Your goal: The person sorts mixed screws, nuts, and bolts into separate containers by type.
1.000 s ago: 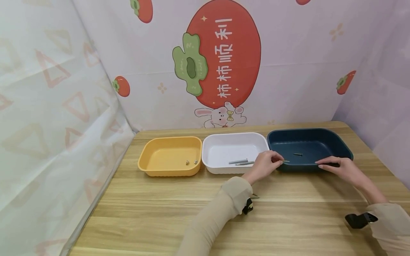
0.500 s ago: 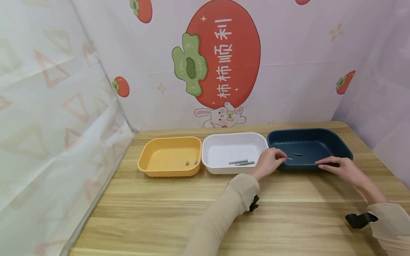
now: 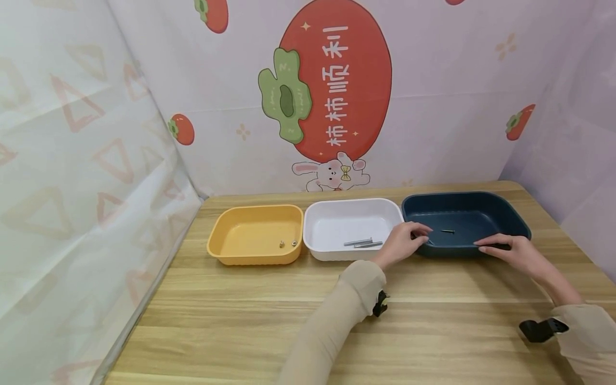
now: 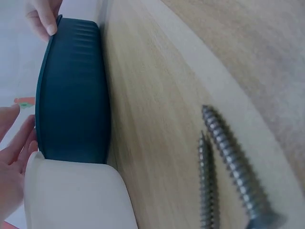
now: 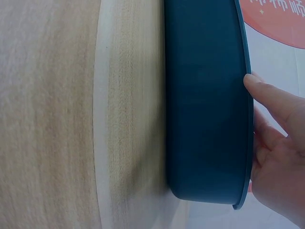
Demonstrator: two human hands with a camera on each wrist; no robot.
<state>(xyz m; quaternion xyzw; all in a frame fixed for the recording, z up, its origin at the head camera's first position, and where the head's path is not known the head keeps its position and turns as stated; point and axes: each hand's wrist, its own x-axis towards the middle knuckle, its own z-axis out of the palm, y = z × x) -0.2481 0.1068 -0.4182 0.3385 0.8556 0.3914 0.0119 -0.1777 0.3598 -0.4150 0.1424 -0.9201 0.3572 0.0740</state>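
Observation:
Over the front left corner of the dark blue tray point(image 3: 462, 248), my left hand point(image 3: 401, 244) has its thumb and fingers spread apart with nothing between them. A thin screw point(image 3: 430, 242) shows faintly just below those fingertips, inside the tray. Another small screw point(image 3: 447, 231) lies on the tray's floor. My right hand point(image 3: 517, 255) pinches the tray's front rim; in the right wrist view the thumb point(image 5: 267, 90) is outside and the fingers go behind the rim. Close to the left wrist camera, two threaded screws point(image 4: 233, 160) lie on the wooden table; my left forearm hides them in the head view.
Left of the dark tray stands a white tray point(image 3: 353, 255) holding several long bolts point(image 3: 363, 243). Beyond it, a yellow tray point(image 3: 255, 260) holds two small nuts point(image 3: 287, 244). The three trays stand in a row on the wooden table point(image 3: 231, 321), before a printed cloth backdrop.
My left hand moved slightly right over the dark tray with a screw pinched, then parted its fingers and let it go there. The right hand stayed on the rim.

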